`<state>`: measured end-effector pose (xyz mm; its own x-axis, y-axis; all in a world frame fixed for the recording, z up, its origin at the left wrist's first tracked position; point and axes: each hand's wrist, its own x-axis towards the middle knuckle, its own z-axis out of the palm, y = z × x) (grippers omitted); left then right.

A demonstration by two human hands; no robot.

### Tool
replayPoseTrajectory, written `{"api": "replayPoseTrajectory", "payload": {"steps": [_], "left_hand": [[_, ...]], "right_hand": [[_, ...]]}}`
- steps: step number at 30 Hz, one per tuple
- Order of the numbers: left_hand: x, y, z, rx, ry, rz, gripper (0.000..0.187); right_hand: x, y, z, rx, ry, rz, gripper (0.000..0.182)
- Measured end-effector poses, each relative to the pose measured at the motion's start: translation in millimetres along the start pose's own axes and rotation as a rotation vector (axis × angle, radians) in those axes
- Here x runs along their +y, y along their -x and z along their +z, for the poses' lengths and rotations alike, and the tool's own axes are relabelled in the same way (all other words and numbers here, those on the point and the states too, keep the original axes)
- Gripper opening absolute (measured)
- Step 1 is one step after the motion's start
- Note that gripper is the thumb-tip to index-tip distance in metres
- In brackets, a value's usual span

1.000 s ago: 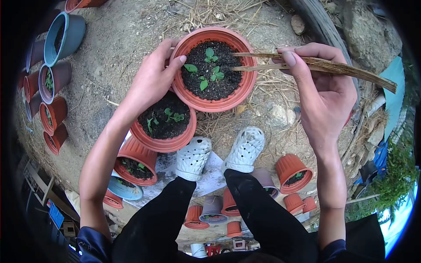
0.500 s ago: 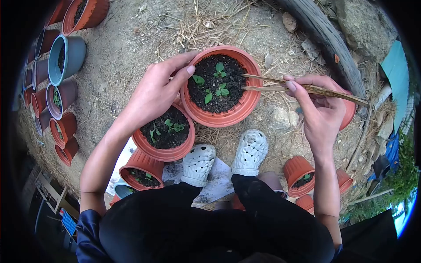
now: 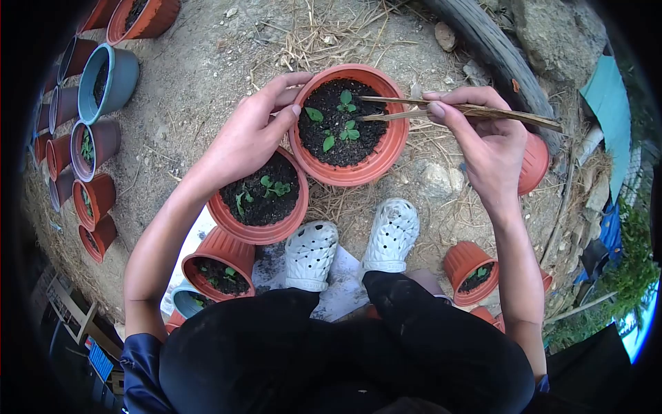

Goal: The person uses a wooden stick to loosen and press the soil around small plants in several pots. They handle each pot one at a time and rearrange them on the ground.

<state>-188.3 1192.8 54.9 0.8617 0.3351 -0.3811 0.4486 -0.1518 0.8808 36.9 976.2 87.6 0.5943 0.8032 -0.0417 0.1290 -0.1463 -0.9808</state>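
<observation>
My left hand (image 3: 248, 131) holds the left rim of a round terracotta-coloured plant pot (image 3: 352, 176), thumb over the edge and fingers around the outer wall. Dark soil fills the pot, with several small green seedlings (image 3: 349, 131) in it. In my right hand (image 3: 491, 145) is a split wooden stick (image 3: 527, 119), pinched between thumb and fingers like tweezers. Its two slightly parted prongs reach across the right rim, tips over the soil close to the upper seedlings. A second pot with seedlings (image 3: 269, 233) stands below my left wrist.
Rows of pots (image 3: 96, 152) line the left side. An orange-red pot (image 3: 534, 165) is partly behind my right hand. A log (image 3: 489, 48) and a rock (image 3: 555, 38) lie at upper right. More pots (image 3: 471, 272) stand near my white clogs (image 3: 391, 238).
The stick's prongs have moved left, further over the soil and closer to the seedlings. My left hand keeps its hold on the pot rim; the view has shifted slightly.
</observation>
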Motion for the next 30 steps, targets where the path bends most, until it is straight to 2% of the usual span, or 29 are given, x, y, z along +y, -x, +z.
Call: {"api": "replayPoseTrajectory", "payload": {"steps": [4, 7, 11, 12, 17, 19, 20, 21, 23, 25, 27, 30], "left_hand": [[0.7, 0.3, 2.3, 0.039, -0.016, 0.017, 0.043], [1.0, 1.2, 2.6, 0.040, -0.002, 0.018, 0.044], [-3.0, -0.4, 1.9, 0.023, -0.031, 0.018, 0.044], [-1.3, -0.2, 2.1, 0.025, -0.047, 0.014, 0.044], [7.1, 0.4, 1.4, 0.008, -0.090, 0.002, 0.044], [7.4, 1.1, 2.5, 0.003, -0.097, 0.006, 0.045], [6.7, 0.3, 2.6, 0.006, -0.093, 0.010, 0.045], [6.0, -0.7, 2.5, 0.007, -0.091, 0.014, 0.045], [1.1, -2.5, 2.6, 0.010, -0.097, 0.034, 0.045], [-1.8, -5.2, -1.1, 0.019, -0.100, 0.054, 0.045], [-3.2, -10.3, -6.5, -0.017, -0.090, 0.052, 0.043], [-12.1, -21.4, -12.3, -0.034, -0.025, 0.075, 0.043]], "right_hand": [[-0.4, -2.5, -4.5, 0.003, 0.220, 0.072, 0.016], [-14.3, -3.6, -6.4, 0.020, 0.175, 0.042, 0.016], [1.7, -6.4, 5.2, -0.041, 0.040, 0.013, 0.015], [1.6, -4.4, 2.1, -0.074, 0.176, 0.053, 0.015], [-22.6, -3.0, 1.5, -0.016, 0.150, 0.093, 0.013], [-22.5, -4.2, 1.8, -0.033, 0.132, -0.139, 0.010], [-13.8, -6.2, 2.2, -0.080, 0.137, -0.189, 0.010], [-12.4, -7.3, 1.0, -0.078, 0.135, -0.188, 0.010], [-12.5, -7.5, -2.2, -0.267, 0.341, -0.253, 0.012], [-15.2, -7.0, -2.6, -0.273, 0.373, -0.255, 0.013], [-13.4, -11.4, -1.2, -0.170, 0.262, -0.286, 0.013], [-3.2, -18.6, 3.2, -0.207, 0.332, -0.314, 0.012]]}}
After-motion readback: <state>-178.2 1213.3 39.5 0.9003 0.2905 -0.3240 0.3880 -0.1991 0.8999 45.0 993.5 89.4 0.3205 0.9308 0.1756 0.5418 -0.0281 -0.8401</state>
